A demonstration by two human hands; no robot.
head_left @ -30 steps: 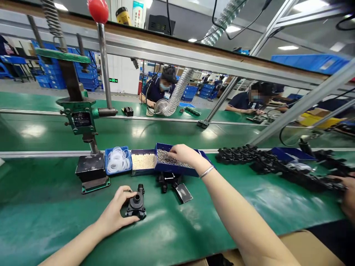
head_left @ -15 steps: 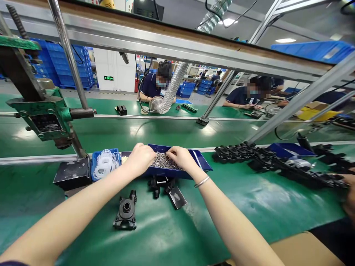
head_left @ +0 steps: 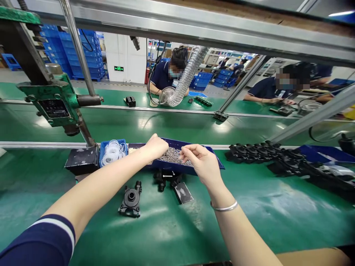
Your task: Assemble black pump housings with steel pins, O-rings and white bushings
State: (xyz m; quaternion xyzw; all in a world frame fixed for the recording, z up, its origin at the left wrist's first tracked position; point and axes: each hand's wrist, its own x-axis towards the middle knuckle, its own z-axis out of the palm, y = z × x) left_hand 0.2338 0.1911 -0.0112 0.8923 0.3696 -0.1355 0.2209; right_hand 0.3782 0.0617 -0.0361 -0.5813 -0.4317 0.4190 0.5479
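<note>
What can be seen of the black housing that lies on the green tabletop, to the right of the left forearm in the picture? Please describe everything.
The black housing looks like moulded plastic with a slight sheen. A short round spout with an open top rises from its circular body; a thicker port sticks out on the far side. Its near edge is squarer, with corner lugs. It rests spout up on the green tabletop; neither the left hand nor the right hand touches it.
</note>
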